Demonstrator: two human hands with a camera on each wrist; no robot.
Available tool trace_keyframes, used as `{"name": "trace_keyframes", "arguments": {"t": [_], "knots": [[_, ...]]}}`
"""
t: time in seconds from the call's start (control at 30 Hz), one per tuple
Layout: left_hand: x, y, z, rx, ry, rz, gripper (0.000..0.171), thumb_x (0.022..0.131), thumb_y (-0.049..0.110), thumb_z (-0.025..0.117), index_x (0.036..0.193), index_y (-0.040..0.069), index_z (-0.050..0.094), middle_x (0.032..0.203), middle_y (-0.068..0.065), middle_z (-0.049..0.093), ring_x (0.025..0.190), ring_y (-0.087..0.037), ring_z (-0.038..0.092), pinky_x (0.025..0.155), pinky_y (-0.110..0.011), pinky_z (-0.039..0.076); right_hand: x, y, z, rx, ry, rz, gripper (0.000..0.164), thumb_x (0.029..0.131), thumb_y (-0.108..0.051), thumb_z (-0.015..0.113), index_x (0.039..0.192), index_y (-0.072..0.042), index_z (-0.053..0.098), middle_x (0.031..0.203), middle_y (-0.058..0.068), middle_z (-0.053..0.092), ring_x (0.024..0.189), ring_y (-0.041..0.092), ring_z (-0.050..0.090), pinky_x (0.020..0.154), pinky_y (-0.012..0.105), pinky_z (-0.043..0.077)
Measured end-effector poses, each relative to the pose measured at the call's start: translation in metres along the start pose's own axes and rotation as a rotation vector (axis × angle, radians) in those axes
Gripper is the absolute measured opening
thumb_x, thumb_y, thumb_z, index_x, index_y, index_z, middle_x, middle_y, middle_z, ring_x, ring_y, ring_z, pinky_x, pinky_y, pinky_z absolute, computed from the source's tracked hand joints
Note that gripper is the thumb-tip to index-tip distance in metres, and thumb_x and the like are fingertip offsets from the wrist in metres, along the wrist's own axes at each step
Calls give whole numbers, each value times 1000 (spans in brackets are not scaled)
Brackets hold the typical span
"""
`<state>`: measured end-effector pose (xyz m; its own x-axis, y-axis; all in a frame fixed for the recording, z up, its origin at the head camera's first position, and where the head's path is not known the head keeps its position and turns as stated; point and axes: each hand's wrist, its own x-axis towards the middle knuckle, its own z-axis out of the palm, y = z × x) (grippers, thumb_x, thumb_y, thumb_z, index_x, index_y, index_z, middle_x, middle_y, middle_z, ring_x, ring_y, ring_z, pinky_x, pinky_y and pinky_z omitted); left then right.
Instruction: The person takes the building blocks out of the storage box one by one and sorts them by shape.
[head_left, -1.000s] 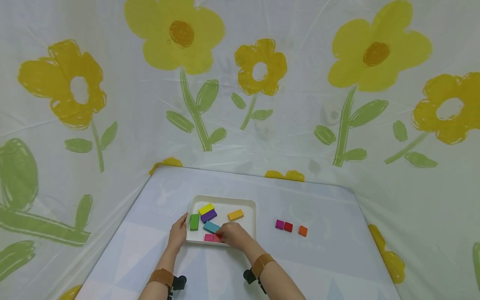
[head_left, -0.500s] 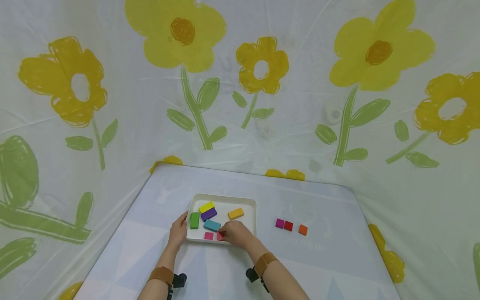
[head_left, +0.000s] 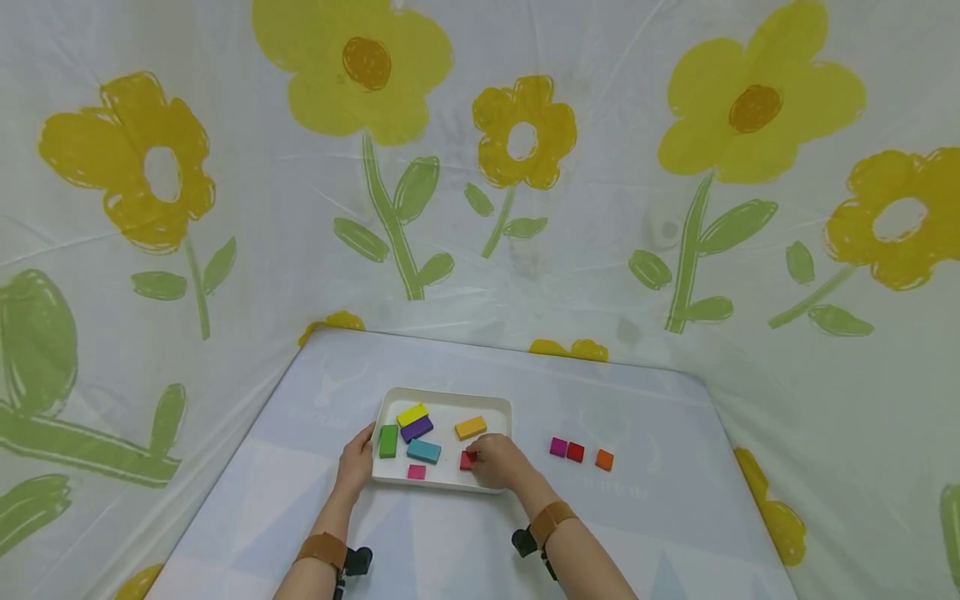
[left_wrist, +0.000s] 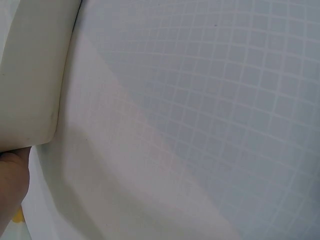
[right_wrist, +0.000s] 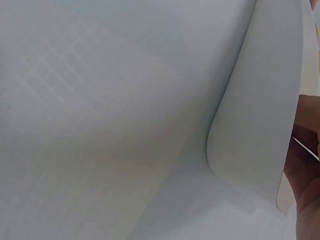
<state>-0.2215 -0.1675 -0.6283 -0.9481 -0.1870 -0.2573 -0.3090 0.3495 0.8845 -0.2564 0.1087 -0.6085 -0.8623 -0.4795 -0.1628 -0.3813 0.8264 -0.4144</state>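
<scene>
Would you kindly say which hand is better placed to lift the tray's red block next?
Probably the right hand: it pinches the red block, while the left hand touches the left side of the tray.

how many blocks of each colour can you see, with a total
Yellow block: 1
Amber block: 1
Orange block: 1
Green block: 1
Blue block: 1
Purple block: 1
Magenta block: 1
Pink block: 1
Red blocks: 2, one partly hidden by the right hand
Total: 10
</scene>
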Motion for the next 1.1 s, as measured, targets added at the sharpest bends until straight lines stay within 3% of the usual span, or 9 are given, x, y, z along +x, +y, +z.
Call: {"name": "trace_keyframes", "arguments": {"t": [0.23,0.87,0.97,1.1], "knots": [[0,-1,2,-13,9,6,48,106,9,27,154,3,29,160,-26,28,149,-48,21,124,-60,22,-1,-7,4,34,39,1,34,87,-23,76,120,-15,73,113,-1,75,96,13,62,96,34,59],[1,-1,2,-26,16,-1,48,107,10,28,154,4,30,160,-26,28,149,-47,21,124,-59,22,-2,-4,6,23,60,-46,29,86,-21,76,114,-12,75,105,1,76,86,8,59,87,26,60],[1,-1,2,-25,8,-7,48,107,10,27,155,5,29,160,-26,27,150,-47,20,124,-60,21,-5,0,-2,29,93,-43,29,87,-18,76,115,-12,75,105,1,75,89,10,61,88,27,60],[2,1,1,-7,4,-1,48,107,11,27,155,5,28,160,-26,26,150,-48,20,124,-60,22,-15,18,-31,39,207,-66,30,85,-11,76,116,-8,74,106,5,75,96,17,66,88,33,62]]}}
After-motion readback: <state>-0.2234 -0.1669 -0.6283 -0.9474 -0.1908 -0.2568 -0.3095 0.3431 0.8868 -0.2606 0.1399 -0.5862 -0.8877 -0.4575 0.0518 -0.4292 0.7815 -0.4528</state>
